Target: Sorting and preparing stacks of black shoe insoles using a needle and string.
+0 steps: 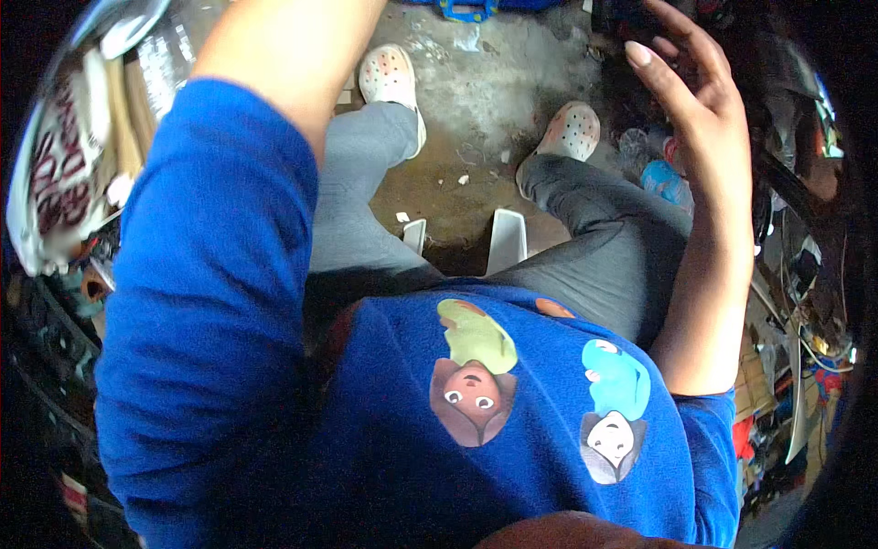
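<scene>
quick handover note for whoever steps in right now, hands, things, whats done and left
Right hand: raised, open, fingers spread, holding nothing; it is near dark clutter at the upper right.
Left hand: out of view; only the left arm in a blue sleeve shows, lifted toward the top edge.
Things: person is seated, grey trousers, pale clogs on a stained concrete floor. Plastic bottles lie by the right knee. A printed bag is at the far left.
Done: nothing visibly picked up.
Left: nothing in hand yet.

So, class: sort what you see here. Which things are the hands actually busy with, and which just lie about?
In hand:
right hand, open, raised beside dark clutter
left hand out of view

Lying about:
blue bottle
printed bag
white stool legs
concrete floor
</scene>
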`<state>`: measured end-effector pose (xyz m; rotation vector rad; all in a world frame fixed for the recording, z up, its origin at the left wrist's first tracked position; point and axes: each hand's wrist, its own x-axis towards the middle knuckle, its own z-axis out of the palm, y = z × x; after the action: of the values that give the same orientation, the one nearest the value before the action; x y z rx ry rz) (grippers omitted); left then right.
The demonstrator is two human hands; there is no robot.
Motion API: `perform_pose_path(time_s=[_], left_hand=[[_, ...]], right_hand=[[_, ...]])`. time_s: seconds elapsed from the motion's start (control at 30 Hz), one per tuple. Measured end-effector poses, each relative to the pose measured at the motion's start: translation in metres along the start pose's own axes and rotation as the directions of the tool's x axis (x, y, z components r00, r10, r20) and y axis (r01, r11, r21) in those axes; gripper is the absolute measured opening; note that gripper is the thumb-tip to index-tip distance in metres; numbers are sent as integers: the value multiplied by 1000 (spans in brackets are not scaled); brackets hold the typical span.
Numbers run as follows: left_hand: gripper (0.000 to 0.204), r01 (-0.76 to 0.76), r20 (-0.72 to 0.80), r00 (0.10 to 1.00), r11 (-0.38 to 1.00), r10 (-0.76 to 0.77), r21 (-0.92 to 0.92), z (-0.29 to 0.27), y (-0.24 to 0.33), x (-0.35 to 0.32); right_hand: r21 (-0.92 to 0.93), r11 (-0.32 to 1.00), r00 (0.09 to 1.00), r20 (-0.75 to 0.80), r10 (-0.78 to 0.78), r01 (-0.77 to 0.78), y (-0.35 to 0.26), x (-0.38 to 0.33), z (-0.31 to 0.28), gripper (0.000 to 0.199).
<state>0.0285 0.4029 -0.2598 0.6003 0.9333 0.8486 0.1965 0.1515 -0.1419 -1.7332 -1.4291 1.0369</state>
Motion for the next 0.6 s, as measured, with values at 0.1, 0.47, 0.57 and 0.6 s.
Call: perform_pose_path(time_s=[0.1, 0.47, 0.57, 0.6], left_hand=[[26, 3, -67, 998, 998, -7, -68, 8, -5, -78], [25, -53, -212, 976, 998, 58, 34, 139, 13, -237], [20, -178, -3, 984, 979, 179, 96, 128, 8, -224], [20, -184, 6, 983, 979, 184, 90, 119, 6, -219]], right_hand=[[-173, 949, 961, -43, -273, 262, -23, 5, -3, 72], [-230, 959, 986, 4, -168, 164, -4, -6, -10, 42], [67, 968, 969, -66, -237, 241, 18, -4, -32, 34], [176, 949, 965, -45, -257, 261, 20, -4, -36, 31]])
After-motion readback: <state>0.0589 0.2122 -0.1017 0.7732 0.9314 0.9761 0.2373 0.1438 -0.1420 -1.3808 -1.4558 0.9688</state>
